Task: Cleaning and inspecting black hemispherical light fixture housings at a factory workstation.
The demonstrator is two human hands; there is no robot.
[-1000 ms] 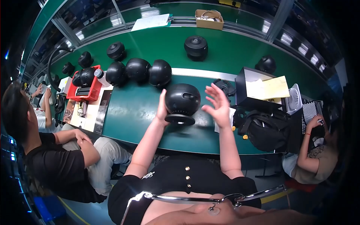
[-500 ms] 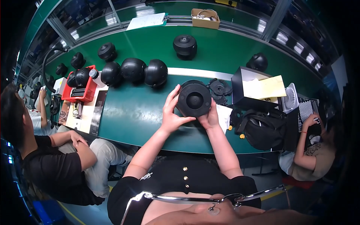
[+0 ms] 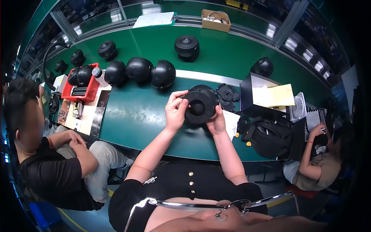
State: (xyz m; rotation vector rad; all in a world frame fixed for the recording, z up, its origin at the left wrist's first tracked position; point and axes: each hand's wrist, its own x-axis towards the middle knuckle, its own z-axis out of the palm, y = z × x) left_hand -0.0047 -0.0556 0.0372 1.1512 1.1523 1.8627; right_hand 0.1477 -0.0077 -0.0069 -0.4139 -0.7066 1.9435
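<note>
Black, ball-shaped and flat at its round base, one device (image 3: 206,102) is between our two bare hands, over the dark green tabletop (image 3: 131,120). Our right hand (image 3: 217,122) curls around its lower right side and has hold of it; our left hand (image 3: 176,113) is half closed, fingertips at the base's left rim, and we cannot tell whether it grips. We count three black round units (image 3: 139,70) in a row on the tabletop, five similar black units (image 3: 187,48) on the brighter green surface (image 3: 150,44) beyond, and at least two in one red plastic bin (image 3: 91,93) at the left. The base faces up toward us, its round hollow showing; the body is too nearly round for a clear long axis, but the line through base and body runs away from us. Flat black curved parts (image 3: 228,93) lie just behind and to the right, one white sheet (image 3: 231,123) is partly covered by our right hand, and one black fabric bag (image 3: 268,135) and one black box (image 3: 251,92) crowd the right side
</note>
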